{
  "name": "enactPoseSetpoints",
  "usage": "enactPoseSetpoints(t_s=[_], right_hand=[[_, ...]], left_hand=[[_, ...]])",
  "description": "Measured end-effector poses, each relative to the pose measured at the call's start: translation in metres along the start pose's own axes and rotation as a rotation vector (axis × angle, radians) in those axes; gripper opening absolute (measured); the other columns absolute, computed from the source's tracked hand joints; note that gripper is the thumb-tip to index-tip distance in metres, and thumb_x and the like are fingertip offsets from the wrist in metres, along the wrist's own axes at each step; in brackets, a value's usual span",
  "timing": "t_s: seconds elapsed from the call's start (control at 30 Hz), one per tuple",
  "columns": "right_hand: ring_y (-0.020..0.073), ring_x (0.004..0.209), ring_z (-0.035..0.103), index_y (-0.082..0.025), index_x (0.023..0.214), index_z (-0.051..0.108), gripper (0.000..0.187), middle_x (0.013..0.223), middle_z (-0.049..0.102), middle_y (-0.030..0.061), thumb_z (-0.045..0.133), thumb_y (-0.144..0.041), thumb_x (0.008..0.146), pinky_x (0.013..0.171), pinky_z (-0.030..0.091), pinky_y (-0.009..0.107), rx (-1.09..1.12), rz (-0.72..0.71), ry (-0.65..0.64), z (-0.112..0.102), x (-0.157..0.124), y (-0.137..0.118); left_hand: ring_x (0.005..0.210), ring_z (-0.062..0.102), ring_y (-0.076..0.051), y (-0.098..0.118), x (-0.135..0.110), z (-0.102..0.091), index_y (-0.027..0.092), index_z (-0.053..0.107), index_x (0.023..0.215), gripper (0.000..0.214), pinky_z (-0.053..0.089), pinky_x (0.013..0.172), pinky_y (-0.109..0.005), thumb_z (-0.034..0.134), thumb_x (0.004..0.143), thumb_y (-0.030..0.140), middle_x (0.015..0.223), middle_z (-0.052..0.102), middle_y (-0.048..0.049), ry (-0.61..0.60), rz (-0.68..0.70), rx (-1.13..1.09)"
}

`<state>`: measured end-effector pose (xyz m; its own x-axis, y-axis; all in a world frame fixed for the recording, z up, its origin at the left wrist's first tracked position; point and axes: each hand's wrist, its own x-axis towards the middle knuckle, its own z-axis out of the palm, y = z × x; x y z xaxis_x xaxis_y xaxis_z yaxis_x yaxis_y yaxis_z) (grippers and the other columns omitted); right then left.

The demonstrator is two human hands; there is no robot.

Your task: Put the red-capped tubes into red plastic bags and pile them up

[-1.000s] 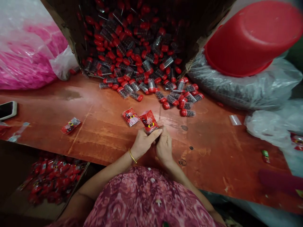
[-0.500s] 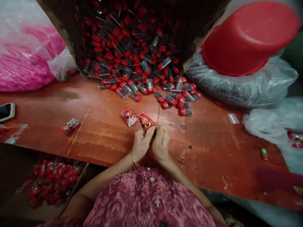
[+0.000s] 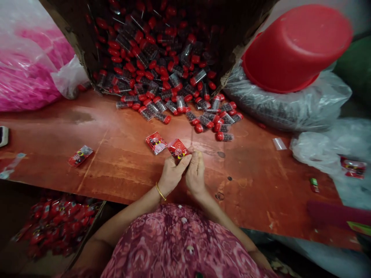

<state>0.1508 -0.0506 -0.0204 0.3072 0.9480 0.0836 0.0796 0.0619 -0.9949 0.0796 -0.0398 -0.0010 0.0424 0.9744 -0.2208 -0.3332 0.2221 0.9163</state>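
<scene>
A small red printed packet [image 3: 177, 148] with a shiny surface is pinched between the thumb and fingers of my left hand [image 3: 171, 174], which has a gold bangle at the wrist. My right hand [image 3: 196, 175] is closed at the packet's lower right edge, its fingers pressed together there and hiding that corner. Just left of the held packet lies a second red packet [image 3: 156, 143], flat on the wooden table [image 3: 121, 154]. Farther left lies another red and silver packet [image 3: 81, 155].
A tipped cardboard box [image 3: 79, 50] spills many red-capped clear tubes [image 3: 181, 103] with dark beads inside. A red bucket [image 3: 295, 50] rests upside down on a clear bag [image 3: 269, 110]. Pink pieces fill a bag [image 3: 26, 81] at left. Red packets [image 3: 58, 220] fill a container below the table.
The held packet now shows more of its printed face, and my right fingers have shifted slightly along its edge. The whole view has moved a little, so surroundings appear farther left.
</scene>
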Motion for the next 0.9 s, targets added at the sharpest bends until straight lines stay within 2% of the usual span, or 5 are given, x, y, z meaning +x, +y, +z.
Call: enactPoseSetpoints(t_s=[0.17, 0.27, 0.6, 0.73, 0.9], right_hand=[[0.0139, 0.061, 0.056, -0.022, 0.087, 0.052, 0.045, 0.073, 0.056, 0.0009, 0.031, -0.061, 0.087, 0.056, 0.049, 0.028, 0.187, 0.183, -0.25, -0.003, 0.007, -0.003], [0.009, 0.048, 0.053, -0.026, 0.108, 0.049, 0.037, 0.084, 0.062, -0.0008, 0.049, -0.053, 0.084, 0.045, 0.048, 0.025, 0.301, 0.213, -0.427, -0.01, 0.007, -0.004], [0.0104, 0.049, 0.056, -0.023, 0.093, 0.058, 0.027, 0.064, 0.062, -0.0048, 0.066, -0.039, 0.073, 0.048, 0.05, 0.023, 0.237, 0.107, -0.405, 0.005, 0.013, -0.001], [0.0162, 0.066, 0.061, -0.02, 0.093, 0.061, 0.027, 0.077, 0.067, 0.0033, 0.058, -0.043, 0.079, 0.064, 0.052, 0.03, -0.185, -0.178, -0.433, 0.001, 0.045, -0.001], [0.0364, 0.11, 0.049, -0.008, 0.114, 0.054, 0.039, 0.118, 0.057, 0.0228, 0.051, -0.032, 0.084, 0.093, 0.034, 0.057, -0.995, -0.329, -0.044, -0.025, 0.123, 0.015]], left_hand=[[0.052, 0.055, -0.009, 0.003, -0.001, -0.004, 0.015, 0.069, 0.082, 0.029, 0.046, 0.056, -0.022, 0.068, 0.068, 0.04, 0.061, 0.064, 0.0012, 0.011, -0.081, -0.113], [0.048, 0.053, -0.007, 0.009, 0.003, -0.01, 0.014, 0.067, 0.08, 0.033, 0.041, 0.047, -0.019, 0.07, 0.065, 0.044, 0.062, 0.063, 0.0014, 0.089, -0.135, -0.282], [0.063, 0.061, -0.01, 0.012, -0.004, -0.01, 0.014, 0.064, 0.076, 0.036, 0.042, 0.051, -0.018, 0.077, 0.058, 0.042, 0.072, 0.068, -0.0016, 0.112, -0.106, -0.395], [0.088, 0.065, -0.016, 0.018, 0.006, -0.038, 0.018, 0.065, 0.086, 0.037, 0.05, 0.075, -0.025, 0.069, 0.066, 0.049, 0.092, 0.07, -0.0052, 0.224, -0.006, -0.395], [0.118, 0.052, -0.015, 0.034, 0.023, -0.127, 0.026, 0.062, 0.084, 0.046, 0.045, 0.096, -0.029, 0.04, 0.078, 0.066, 0.115, 0.064, 0.0017, 0.72, 0.393, -0.459]])
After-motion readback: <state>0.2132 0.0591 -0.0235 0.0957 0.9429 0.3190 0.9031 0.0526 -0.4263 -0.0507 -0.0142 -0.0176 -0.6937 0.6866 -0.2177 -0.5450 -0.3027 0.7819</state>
